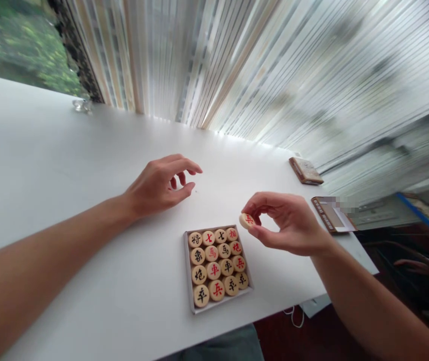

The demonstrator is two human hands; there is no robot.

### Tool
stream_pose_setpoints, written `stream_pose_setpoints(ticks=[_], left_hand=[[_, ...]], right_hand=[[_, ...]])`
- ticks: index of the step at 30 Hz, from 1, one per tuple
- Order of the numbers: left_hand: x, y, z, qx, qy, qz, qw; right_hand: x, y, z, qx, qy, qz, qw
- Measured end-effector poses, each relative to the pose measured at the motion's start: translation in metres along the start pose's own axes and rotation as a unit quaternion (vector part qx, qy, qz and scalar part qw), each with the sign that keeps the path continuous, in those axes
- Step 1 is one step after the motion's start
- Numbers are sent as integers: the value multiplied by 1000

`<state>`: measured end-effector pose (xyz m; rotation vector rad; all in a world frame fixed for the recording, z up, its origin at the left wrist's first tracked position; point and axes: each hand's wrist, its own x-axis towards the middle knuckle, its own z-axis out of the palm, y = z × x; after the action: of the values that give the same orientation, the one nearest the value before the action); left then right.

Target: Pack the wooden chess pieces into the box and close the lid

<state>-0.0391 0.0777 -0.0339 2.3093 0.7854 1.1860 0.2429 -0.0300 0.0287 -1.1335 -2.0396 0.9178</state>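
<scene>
Between the thumb and fingers of my right hand [285, 223] is a round wooden Chinese chess piece [248, 220] with a red character. It is held up just beyond the top right corner of a shallow box [189, 276]. Rows of similar xiangqi pieces [213, 271], some lettered red and some black, fill that box. My left hand [165, 183] hovers over the table, up and to the left of the box. Its thumb and fingers are apart, with nothing between them.
The white table [105, 281] reaches to a striped curtain [184, 55] and a window at the back. A small clear object [82, 105] stands at the far left. Two book-like boxes [306, 171] lie along the right edge. A white cable [295, 317] hangs below.
</scene>
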Motion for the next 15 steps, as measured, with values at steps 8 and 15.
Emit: stream_pose_setpoints(ticks=[8, 15], left_hand=[[0, -2, 0, -7, -3, -14, 1000], [1, -3, 1, -5, -4, -19, 1000]], right_hand=[[-49, -15, 5, -81, -26, -20, 996], [-76, -13, 22, -124, -34, -20, 992]])
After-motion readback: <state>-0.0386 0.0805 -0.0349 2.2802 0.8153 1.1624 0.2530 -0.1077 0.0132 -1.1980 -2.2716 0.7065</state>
